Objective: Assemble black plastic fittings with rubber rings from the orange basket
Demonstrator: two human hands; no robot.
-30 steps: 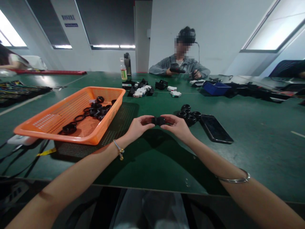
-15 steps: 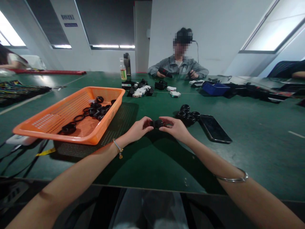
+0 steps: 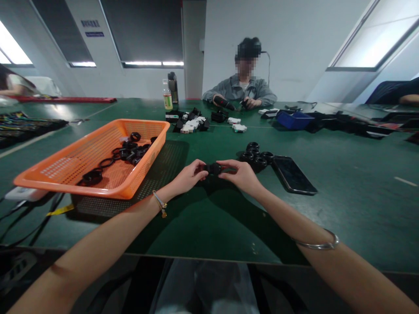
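Observation:
A small black round part (image 3: 214, 168) is held between my two hands, just over the green table (image 3: 209, 218). My left hand (image 3: 191, 175) pinches its left side with thumb and fingers. On its right side, my right hand (image 3: 240, 175) grips it the same way. The fingers hide much of the part, so its exact shape cannot be made out. Just beyond my right hand sits a cluster of several black ring-shaped parts (image 3: 253, 155). To the left, an orange basket (image 3: 137, 183) holds loose black rings and clips (image 3: 131, 152).
A dark phone (image 3: 293, 174) lies right of the ring cluster. Farther back are white and black parts (image 3: 191, 122), a bottle (image 3: 167, 96), a dark flask (image 3: 173, 87) and a blue bin (image 3: 294, 120). Across the table a person (image 3: 244, 89) holds a dark tool (image 3: 224, 103). Cables (image 3: 42, 222) run below the basket.
My hands keep their grip on the black part, with little movement. The view has shifted slightly. Across the table, the person's hands and the dark tool have come closer together.

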